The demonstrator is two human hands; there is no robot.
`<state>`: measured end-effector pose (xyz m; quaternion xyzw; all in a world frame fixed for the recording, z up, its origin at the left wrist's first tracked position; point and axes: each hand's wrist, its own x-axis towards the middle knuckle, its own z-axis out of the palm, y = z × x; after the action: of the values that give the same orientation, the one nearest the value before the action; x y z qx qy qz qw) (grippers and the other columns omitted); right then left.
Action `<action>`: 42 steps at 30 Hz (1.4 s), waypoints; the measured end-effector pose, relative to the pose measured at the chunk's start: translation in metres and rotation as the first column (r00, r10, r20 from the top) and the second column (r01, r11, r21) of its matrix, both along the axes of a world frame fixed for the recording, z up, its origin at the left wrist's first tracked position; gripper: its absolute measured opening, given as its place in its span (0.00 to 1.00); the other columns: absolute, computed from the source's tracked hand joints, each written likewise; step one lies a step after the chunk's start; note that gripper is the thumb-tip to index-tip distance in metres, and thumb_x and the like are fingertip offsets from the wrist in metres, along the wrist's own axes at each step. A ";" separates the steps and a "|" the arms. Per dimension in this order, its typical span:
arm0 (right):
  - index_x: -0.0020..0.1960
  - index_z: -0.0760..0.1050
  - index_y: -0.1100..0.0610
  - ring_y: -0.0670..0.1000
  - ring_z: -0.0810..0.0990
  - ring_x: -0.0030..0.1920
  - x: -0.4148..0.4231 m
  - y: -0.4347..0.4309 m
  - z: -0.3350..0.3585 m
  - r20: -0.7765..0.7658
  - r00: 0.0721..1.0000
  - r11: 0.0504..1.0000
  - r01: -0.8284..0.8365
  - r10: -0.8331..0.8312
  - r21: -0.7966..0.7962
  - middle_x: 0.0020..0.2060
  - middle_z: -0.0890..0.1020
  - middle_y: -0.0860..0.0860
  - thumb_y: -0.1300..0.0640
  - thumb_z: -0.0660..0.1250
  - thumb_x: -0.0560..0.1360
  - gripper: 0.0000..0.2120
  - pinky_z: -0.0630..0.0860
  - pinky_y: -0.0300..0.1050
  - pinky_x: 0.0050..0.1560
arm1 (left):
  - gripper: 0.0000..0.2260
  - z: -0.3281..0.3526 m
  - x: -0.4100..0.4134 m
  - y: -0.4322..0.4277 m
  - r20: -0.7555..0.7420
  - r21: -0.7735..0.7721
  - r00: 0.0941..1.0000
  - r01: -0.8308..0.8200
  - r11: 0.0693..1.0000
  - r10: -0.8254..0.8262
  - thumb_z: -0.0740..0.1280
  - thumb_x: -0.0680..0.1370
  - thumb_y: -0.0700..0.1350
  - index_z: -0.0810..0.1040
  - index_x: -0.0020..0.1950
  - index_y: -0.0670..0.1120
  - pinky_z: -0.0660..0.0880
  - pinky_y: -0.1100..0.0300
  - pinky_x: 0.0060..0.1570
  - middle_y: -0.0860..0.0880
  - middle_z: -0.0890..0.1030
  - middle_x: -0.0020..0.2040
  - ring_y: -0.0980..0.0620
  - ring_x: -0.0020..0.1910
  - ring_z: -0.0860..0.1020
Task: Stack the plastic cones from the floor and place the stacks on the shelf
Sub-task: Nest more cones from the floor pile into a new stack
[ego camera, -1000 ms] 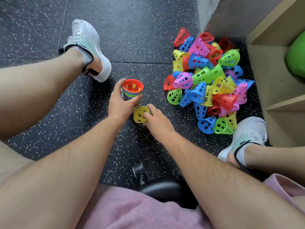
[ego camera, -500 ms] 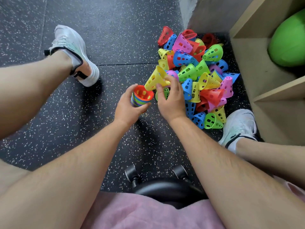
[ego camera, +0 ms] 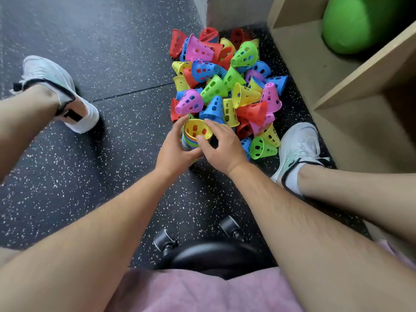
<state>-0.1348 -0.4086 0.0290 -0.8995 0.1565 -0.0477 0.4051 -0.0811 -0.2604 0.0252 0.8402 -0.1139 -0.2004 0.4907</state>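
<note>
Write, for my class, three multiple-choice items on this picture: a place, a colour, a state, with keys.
1. Where is the green ball? A on the floor; B in the shelf; C on a table.
2. What colour is the top cone of the held stack? A yellow; B red; C pink.
3. What is the left hand doing? A lying flat; B pointing; C gripping the stack.
Key: 1 B, it sits in a compartment; 2 A, its yellow inside faces up; 3 C, fingers curl round the stack.

Bright, even light — wide-angle bending, slight blur
</note>
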 end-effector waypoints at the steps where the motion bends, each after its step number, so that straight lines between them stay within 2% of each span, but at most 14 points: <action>1: 0.72 0.73 0.57 0.50 0.70 0.70 -0.006 -0.005 -0.001 -0.006 1.000 1.000 0.004 -0.004 -0.002 0.68 0.77 0.50 0.42 0.62 0.76 0.29 0.65 0.45 0.73 | 0.40 -0.002 -0.001 -0.003 0.010 0.014 1.000 0.024 1.000 -0.025 0.76 0.65 0.62 0.66 0.75 0.65 0.79 0.46 0.62 0.56 0.80 0.65 0.53 0.61 0.81; 3: 0.70 0.74 0.56 0.49 0.71 0.68 -0.020 -0.014 -0.004 0.012 0.999 0.999 0.045 -0.045 -0.006 0.65 0.78 0.50 0.43 0.63 0.78 0.25 0.66 0.43 0.70 | 0.39 -0.005 -0.003 -0.011 0.016 0.043 0.997 0.077 0.996 -0.078 0.77 0.65 0.63 0.68 0.75 0.63 0.78 0.46 0.63 0.57 0.80 0.66 0.53 0.62 0.81; 6: 0.60 0.76 0.57 0.52 0.74 0.60 -0.043 -0.028 -0.017 0.071 0.974 0.977 0.215 -0.214 -0.006 0.55 0.81 0.52 0.46 0.60 0.80 0.17 0.72 0.47 0.61 | 0.40 -0.006 -0.009 -0.023 0.006 0.059 0.993 0.116 0.991 -0.117 0.78 0.64 0.65 0.69 0.74 0.64 0.78 0.48 0.63 0.59 0.80 0.65 0.55 0.61 0.81; 8: 0.54 0.79 0.61 0.56 0.76 0.58 -0.057 -0.038 -0.030 0.098 0.956 0.953 0.285 -0.276 -0.103 0.54 0.82 0.54 0.49 0.57 0.80 0.18 0.72 0.49 0.61 | 0.40 -0.008 -0.015 -0.028 0.018 0.063 0.990 0.142 0.988 -0.143 0.79 0.65 0.64 0.69 0.74 0.63 0.78 0.49 0.64 0.59 0.80 0.65 0.54 0.61 0.80; 10: 0.49 0.82 0.62 0.57 0.76 0.61 -0.068 -0.048 -0.043 0.071 0.961 0.937 0.276 -0.267 -0.215 0.59 0.82 0.56 0.51 0.57 0.79 0.19 0.68 0.48 0.66 | 0.38 -0.010 -0.019 -0.032 0.036 0.063 0.984 0.170 0.983 -0.172 0.81 0.67 0.59 0.70 0.74 0.62 0.77 0.50 0.65 0.59 0.79 0.66 0.53 0.62 0.79; 13: 0.55 0.83 0.57 0.52 0.67 0.71 -0.077 -0.055 -0.047 -0.135 0.965 0.952 0.189 -0.225 -0.239 0.71 0.75 0.50 0.51 0.61 0.78 0.15 0.65 0.52 0.72 | 0.36 -0.010 -0.023 -0.037 0.047 0.072 0.975 0.213 0.974 -0.216 0.82 0.69 0.54 0.71 0.75 0.60 0.76 0.54 0.65 0.58 0.78 0.65 0.55 0.60 0.78; 15: 0.63 0.80 0.57 0.50 0.65 0.73 -0.077 -0.055 -0.048 -0.163 0.967 0.958 0.153 -0.196 -0.242 0.72 0.73 0.48 0.52 0.63 0.79 0.17 0.65 0.55 0.72 | 0.36 -0.011 -0.024 -0.039 0.050 0.070 0.973 0.223 0.972 -0.226 0.82 0.69 0.53 0.71 0.75 0.60 0.76 0.54 0.65 0.59 0.78 0.65 0.56 0.60 0.78; 20: 0.69 0.76 0.62 0.52 0.68 0.71 -0.068 -0.055 -0.041 -0.071 0.966 0.947 0.226 -0.248 -0.228 0.70 0.75 0.51 0.56 0.60 0.81 0.19 0.65 0.50 0.73 | 0.37 -0.012 -0.026 -0.042 0.039 0.079 0.981 0.186 0.979 -0.189 0.81 0.68 0.58 0.70 0.74 0.63 0.76 0.50 0.66 0.60 0.78 0.65 0.53 0.63 0.79; 25: 0.63 0.78 0.64 0.56 0.75 0.64 -0.055 -0.062 -0.026 0.085 0.924 0.918 0.381 -0.373 -0.113 0.62 0.79 0.55 0.48 0.59 0.79 0.23 0.71 0.52 0.68 | 0.38 -0.012 -0.028 -0.046 0.053 0.095 0.985 0.160 0.983 -0.165 0.80 0.67 0.62 0.69 0.73 0.65 0.77 0.48 0.65 0.59 0.79 0.66 0.52 0.63 0.80; 27: 0.60 0.79 0.64 0.56 0.77 0.61 -0.051 -0.066 -0.018 0.176 0.891 0.897 0.436 -0.419 -0.075 0.59 0.79 0.56 0.45 0.64 0.77 0.24 0.73 0.51 0.66 | 0.37 -0.013 -0.028 -0.050 0.050 0.090 0.985 0.158 0.983 -0.162 0.79 0.66 0.63 0.69 0.73 0.66 0.78 0.47 0.64 0.59 0.79 0.65 0.52 0.61 0.81; 30: 0.57 0.78 0.62 0.53 0.76 0.58 -0.046 -0.074 -0.003 0.249 0.835 0.862 0.507 -0.491 -0.001 0.55 0.77 0.55 0.40 0.72 0.71 0.27 0.73 0.44 0.63 | 0.37 -0.014 -0.029 -0.056 0.049 0.078 0.984 0.165 0.983 -0.169 0.78 0.66 0.65 0.68 0.72 0.67 0.80 0.46 0.60 0.59 0.80 0.63 0.52 0.59 0.82; 34: 0.56 0.77 0.60 0.50 0.76 0.56 -0.045 -0.085 0.012 0.255 0.831 0.865 0.500 -0.494 0.049 0.53 0.76 0.52 0.41 0.77 0.68 0.27 0.75 0.44 0.59 | 0.37 -0.015 -0.031 -0.063 0.042 0.060 0.982 0.183 0.981 -0.186 0.78 0.65 0.66 0.67 0.72 0.68 0.80 0.47 0.60 0.58 0.80 0.62 0.54 0.60 0.81; 38: 0.57 0.77 0.57 0.46 0.75 0.51 -0.048 -0.089 0.024 0.215 0.863 0.889 0.451 -0.456 0.075 0.52 0.77 0.49 0.35 0.73 0.68 0.29 0.75 0.40 0.53 | 0.38 -0.016 -0.033 -0.070 0.048 0.060 0.980 0.189 0.980 -0.192 0.78 0.66 0.65 0.68 0.72 0.67 0.79 0.48 0.62 0.58 0.80 0.63 0.55 0.61 0.81; 42: 0.62 0.78 0.59 0.49 0.78 0.56 -0.050 -0.089 0.030 0.196 0.874 0.895 0.442 -0.444 0.057 0.56 0.81 0.53 0.37 0.74 0.70 0.31 0.72 0.38 0.58 | 0.38 -0.018 -0.036 -0.076 0.045 0.052 0.975 0.215 0.975 -0.218 0.78 0.65 0.65 0.67 0.72 0.68 0.80 0.48 0.61 0.57 0.80 0.63 0.55 0.61 0.81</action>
<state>-0.1847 -0.4980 0.0588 -0.8279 0.3163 -0.2301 0.4020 -0.1168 -0.3365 0.0075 0.8389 -0.2124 -0.2343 0.4430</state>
